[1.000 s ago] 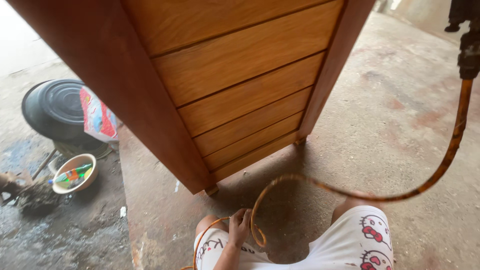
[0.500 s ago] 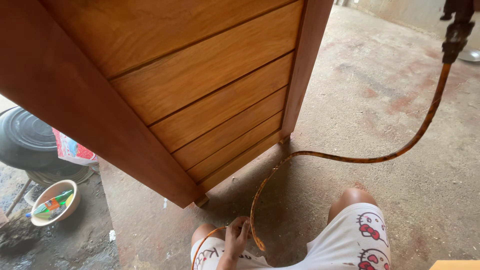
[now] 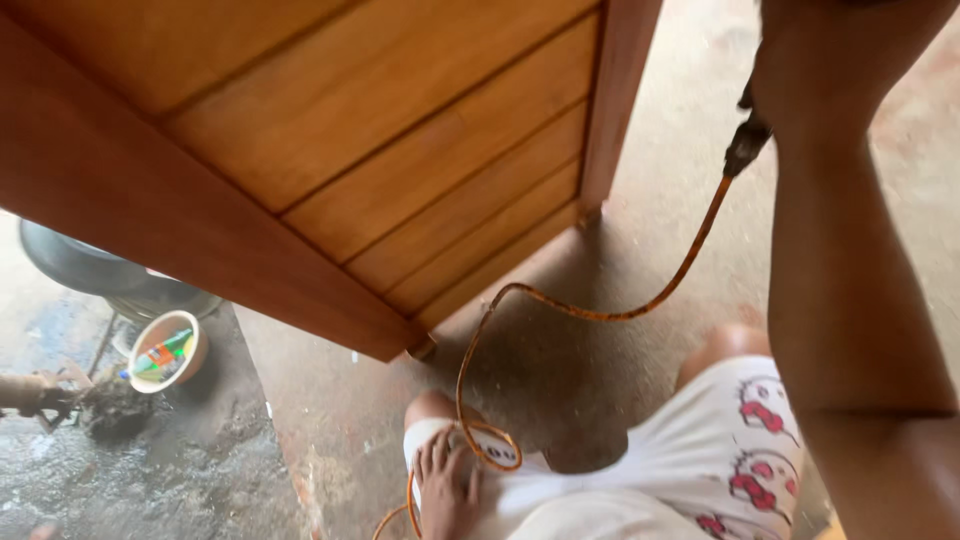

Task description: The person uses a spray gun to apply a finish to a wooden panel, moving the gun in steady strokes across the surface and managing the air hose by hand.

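Note:
A big orange-brown wooden cabinet [image 3: 400, 170] with plank panels stands tilted in view over the concrete floor. My left hand [image 3: 445, 488] lies on my left thigh, fingers closed over a loop of thin orange hose [image 3: 600, 315]. The hose curves across the floor and rises to a black fitting [image 3: 747, 143] at the upper right. My right arm is raised at the right edge. My right hand [image 3: 840, 35] is partly cut off at the top, just above that fitting, and holds the black spray tool. I wear white shorts [image 3: 740, 450] with a red print.
A cream bowl [image 3: 165, 350] with colourful bits sits on wet ground at the left, next to a black tub [image 3: 80, 265]. A rusty pipe-like object [image 3: 25, 392] and debris lie at the far left. Concrete floor stretches right of the cabinet.
My view has moved closer to the cabinet and to the right. My right arm has come into view, with the black fitting lower and further left. My left hand stays on the hose.

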